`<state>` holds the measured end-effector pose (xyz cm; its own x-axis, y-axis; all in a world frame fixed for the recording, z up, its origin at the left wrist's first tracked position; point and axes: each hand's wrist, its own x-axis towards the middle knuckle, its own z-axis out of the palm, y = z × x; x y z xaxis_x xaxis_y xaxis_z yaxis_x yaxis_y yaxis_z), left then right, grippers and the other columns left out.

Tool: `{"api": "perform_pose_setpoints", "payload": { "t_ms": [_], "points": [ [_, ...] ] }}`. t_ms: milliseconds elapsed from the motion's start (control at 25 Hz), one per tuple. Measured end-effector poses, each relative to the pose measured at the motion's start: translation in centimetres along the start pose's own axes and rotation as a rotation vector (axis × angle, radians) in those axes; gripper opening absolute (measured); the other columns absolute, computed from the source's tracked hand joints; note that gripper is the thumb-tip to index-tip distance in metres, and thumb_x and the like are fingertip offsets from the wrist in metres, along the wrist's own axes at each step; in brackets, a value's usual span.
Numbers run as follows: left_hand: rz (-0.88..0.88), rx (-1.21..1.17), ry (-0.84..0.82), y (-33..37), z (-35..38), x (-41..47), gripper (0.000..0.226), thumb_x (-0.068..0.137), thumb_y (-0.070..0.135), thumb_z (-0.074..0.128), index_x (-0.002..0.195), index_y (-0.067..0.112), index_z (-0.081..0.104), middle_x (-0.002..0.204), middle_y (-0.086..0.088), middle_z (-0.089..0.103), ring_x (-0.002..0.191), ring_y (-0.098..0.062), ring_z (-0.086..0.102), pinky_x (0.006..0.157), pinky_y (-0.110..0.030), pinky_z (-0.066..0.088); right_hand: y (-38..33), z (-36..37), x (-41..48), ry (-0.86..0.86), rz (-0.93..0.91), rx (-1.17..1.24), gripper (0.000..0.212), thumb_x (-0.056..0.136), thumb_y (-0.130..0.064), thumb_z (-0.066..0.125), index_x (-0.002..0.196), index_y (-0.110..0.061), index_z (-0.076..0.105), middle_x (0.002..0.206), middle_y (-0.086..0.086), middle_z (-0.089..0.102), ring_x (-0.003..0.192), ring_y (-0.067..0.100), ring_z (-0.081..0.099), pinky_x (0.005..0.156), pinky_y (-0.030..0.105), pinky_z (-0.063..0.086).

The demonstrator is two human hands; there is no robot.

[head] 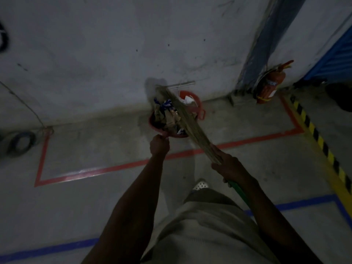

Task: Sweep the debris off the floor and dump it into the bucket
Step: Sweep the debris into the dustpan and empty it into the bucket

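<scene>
Dim concrete floor (95, 145) against a grey wall (95, 54), red tape outline (91, 171) on the floor, blue tape line (47, 250) nearer the camera, yellow-black hazard stripe (322, 147) at right. Red bucket (200, 105) sits at the wall base inside the red outline. Left hand (159, 144) is closed around the handle of a red dustpan (163, 130) held over the bucket, loaded with wrappers and paper scraps (167, 113). Right hand (228, 164) is clenched on a straw broom (188, 121), green handle end below the fist, bristles lying across the dustpan and bucket rim. Fire extinguisher (270, 84) leans at the wall to the right. Tape roll (21, 143) on the floor, far left.
</scene>
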<state>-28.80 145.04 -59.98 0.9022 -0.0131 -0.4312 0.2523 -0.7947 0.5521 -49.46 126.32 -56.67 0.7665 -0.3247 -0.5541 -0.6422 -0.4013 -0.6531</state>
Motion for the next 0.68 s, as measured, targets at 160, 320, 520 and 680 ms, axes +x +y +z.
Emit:
{"api": "perform_pose_setpoints", "payload": {
  "t_ms": [160,320,520,680],
  "points": [
    [0.017,0.000,-0.017,7.4,0.6,8.8,0.032,0.096,0.028,0.058,0.122,0.009,0.066,0.118,-0.014,0.069,0.111,-0.032,0.063,0.089,-0.035,0.050,-3.3,-5.6,8.5,0.023,0.014,0.045,0.077,0.094,-0.031,0.064,0.148,-0.064,0.019,0.087,-0.008,0.068,0.039,0.016,0.061,0.037,0.026,0.048],
    [0.001,0.119,-0.069,11.4,2.7,17.0,0.032,0.095,0.026,0.057,0.119,0.009,0.069,0.117,-0.014,0.069,0.109,-0.032,0.064,0.086,-0.034,0.050,-5.1,-8.5,16.3,0.009,0.093,0.072,0.077,0.094,-0.030,0.064,0.145,-0.067,0.019,0.082,-0.004,0.070,0.041,0.016,0.061,0.037,0.027,0.048],
    [-0.081,0.225,-0.212,12.6,9.1,29.9,0.032,0.096,0.031,0.054,0.115,0.007,0.066,0.115,-0.014,0.068,0.096,-0.028,0.065,0.074,-0.032,0.047,-4.1,-7.6,28.0,-0.042,0.219,0.073,0.077,0.096,-0.036,0.062,0.151,-0.060,0.014,0.101,-0.002,0.070,0.067,0.020,0.068,0.055,0.032,0.058],
    [-0.079,0.355,-0.283,13.7,14.9,40.2,0.043,0.098,0.038,0.052,0.129,0.008,0.057,0.128,-0.015,0.061,0.113,-0.033,0.060,0.086,-0.037,0.049,-2.3,-6.0,38.3,-0.060,0.332,0.115,0.075,0.098,-0.036,0.060,0.156,-0.052,0.014,0.092,0.000,0.069,0.072,0.020,0.069,0.063,0.037,0.061]
  ]
}}
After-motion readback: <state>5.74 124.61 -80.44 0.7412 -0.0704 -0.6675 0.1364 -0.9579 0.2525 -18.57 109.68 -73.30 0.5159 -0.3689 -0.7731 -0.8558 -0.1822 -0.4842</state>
